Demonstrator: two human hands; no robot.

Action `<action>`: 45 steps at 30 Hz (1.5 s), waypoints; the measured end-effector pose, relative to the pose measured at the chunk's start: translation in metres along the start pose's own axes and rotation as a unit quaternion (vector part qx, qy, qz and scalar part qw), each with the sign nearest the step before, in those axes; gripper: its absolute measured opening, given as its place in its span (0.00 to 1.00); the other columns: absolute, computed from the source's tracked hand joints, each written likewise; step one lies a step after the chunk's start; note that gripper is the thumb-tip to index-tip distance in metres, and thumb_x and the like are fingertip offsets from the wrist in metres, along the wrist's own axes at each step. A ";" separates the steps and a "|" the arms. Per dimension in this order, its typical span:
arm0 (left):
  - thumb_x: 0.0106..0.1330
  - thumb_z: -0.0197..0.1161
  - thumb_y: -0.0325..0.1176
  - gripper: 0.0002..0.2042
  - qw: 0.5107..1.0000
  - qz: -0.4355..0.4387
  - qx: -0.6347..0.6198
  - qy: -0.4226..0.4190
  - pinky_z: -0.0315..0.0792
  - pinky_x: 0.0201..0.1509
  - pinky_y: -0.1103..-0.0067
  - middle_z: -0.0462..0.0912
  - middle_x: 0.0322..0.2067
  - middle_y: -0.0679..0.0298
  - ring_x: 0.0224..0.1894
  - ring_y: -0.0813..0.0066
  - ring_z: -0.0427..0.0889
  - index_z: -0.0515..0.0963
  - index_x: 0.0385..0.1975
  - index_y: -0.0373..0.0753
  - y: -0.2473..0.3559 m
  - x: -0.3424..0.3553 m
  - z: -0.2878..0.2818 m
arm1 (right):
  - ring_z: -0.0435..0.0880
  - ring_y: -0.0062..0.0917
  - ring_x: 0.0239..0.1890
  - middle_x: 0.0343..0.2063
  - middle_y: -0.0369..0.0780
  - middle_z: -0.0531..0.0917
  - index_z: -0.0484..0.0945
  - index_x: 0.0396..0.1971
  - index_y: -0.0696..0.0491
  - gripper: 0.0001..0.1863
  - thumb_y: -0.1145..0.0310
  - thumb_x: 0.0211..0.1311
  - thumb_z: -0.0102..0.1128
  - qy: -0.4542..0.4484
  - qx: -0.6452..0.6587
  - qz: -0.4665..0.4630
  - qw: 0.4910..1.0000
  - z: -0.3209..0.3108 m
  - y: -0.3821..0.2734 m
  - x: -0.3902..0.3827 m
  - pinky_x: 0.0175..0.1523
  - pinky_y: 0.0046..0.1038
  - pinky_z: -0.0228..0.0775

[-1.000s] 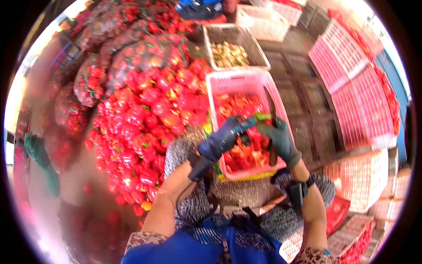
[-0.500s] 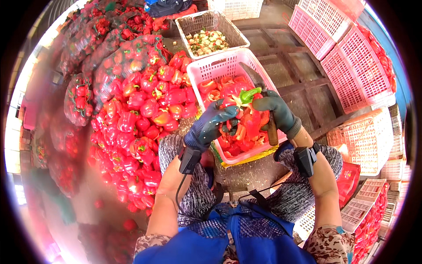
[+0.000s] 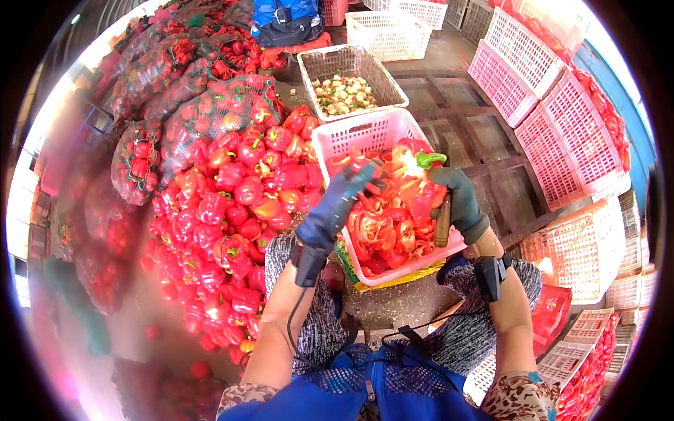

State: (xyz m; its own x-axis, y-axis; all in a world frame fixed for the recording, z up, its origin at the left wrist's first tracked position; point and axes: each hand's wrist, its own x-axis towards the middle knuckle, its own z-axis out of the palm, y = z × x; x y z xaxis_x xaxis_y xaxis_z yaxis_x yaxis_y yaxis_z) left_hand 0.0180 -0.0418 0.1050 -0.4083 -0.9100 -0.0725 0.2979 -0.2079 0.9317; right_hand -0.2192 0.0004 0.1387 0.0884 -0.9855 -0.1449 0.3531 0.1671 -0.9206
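My right hand (image 3: pixel 460 200), in a dark green glove, is closed around the wooden handle of a knife (image 3: pixel 442 224). Its blade cannot be made out. Against that hand's thumb and fingers rests a cut red bell pepper (image 3: pixel 423 196) with a green stem. To the left, my blue-gloved left hand (image 3: pixel 342 200) is apart from this pepper, its fingers smeared by motion; I cannot tell what they hold. Both hands are over a pink plastic crate (image 3: pixel 354 135) full of cut red pepper pieces (image 3: pixel 385 238).
Whole red peppers (image 3: pixel 217 210) lie heaped at the left, beside filled mesh bags (image 3: pixel 210 116). Beyond the pink crate stands a dirty white bin (image 3: pixel 390 81) of pepper cores (image 3: pixel 344 95). Stacked crates (image 3: pixel 547 133) line the right; a white basket (image 3: pixel 583 245) sits nearer.
My left hand has come away from the pepper toward the left. My right hand has shifted slightly right with the knife and pepper, and the blade no longer shows. The view has also shifted.
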 end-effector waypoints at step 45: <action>0.64 0.68 0.36 0.25 0.995 -0.013 0.094 0.041 0.72 0.48 0.83 0.77 0.46 0.62 0.45 0.83 0.74 0.68 0.57 0.31 -0.052 0.009 0.018 | 0.84 0.34 0.33 0.29 0.45 0.82 0.73 0.41 0.58 0.21 0.60 0.54 0.64 0.039 -0.450 -0.002 0.892 0.043 0.022 -0.001 0.38 0.36 0.73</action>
State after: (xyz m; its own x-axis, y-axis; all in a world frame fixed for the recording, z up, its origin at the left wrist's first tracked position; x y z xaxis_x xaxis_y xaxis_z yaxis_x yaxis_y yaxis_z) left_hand -0.0169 -0.0327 0.0618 -0.3391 -0.9333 -0.1184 0.1180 -0.1670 0.9789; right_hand -0.1710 0.0065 0.1344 0.0114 -0.9909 -0.1340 -0.5417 0.1065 -0.8338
